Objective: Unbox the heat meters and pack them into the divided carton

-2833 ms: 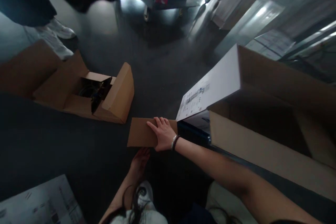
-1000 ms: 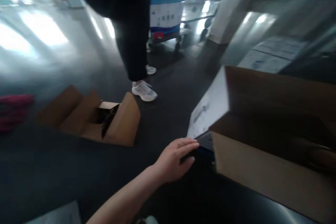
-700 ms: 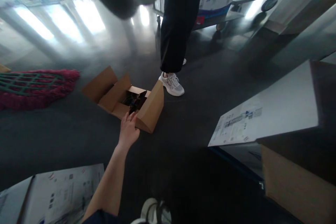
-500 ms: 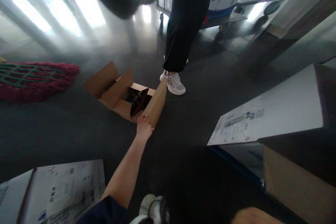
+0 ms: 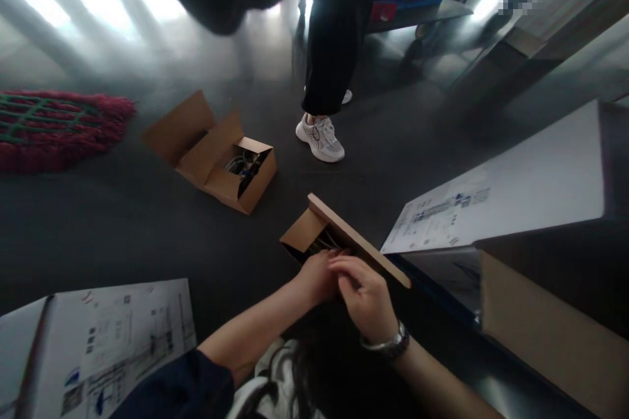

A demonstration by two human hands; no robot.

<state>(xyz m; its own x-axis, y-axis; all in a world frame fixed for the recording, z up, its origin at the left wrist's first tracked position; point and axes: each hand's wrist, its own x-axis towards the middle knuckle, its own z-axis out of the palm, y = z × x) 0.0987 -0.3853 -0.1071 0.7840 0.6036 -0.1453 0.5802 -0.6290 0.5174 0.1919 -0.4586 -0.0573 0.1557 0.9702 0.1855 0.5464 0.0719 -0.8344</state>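
Note:
In front of me a small brown cardboard box (image 5: 301, 234) stands with its long lid panel (image 5: 361, 239) raised. Dark cable-like pieces (image 5: 327, 241) show inside it. My left hand (image 5: 317, 275) reaches to the near side of this box, its fingertips mostly hidden by my other hand. My right hand (image 5: 366, 298), with a metal watch (image 5: 390, 344) on its wrist, lies across the left fingers, its own fingers stretched forward and thumb apart. Farther left, another opened cardboard box (image 5: 263, 177) holds dark parts and cables.
Another person's leg (image 5: 331, 46) and white shoe (image 5: 322, 139) are straight ahead. Large white cartons stand at the lower left (image 5: 122, 334) and right (image 5: 515, 177). A red mop head (image 5: 63, 127) lies far left; a loaded cart (image 5: 422, 3) stands behind.
The small box my left hand gripped beside the other opened box has come right and closer to me. My right hand has come in from the lower right to meet my left.

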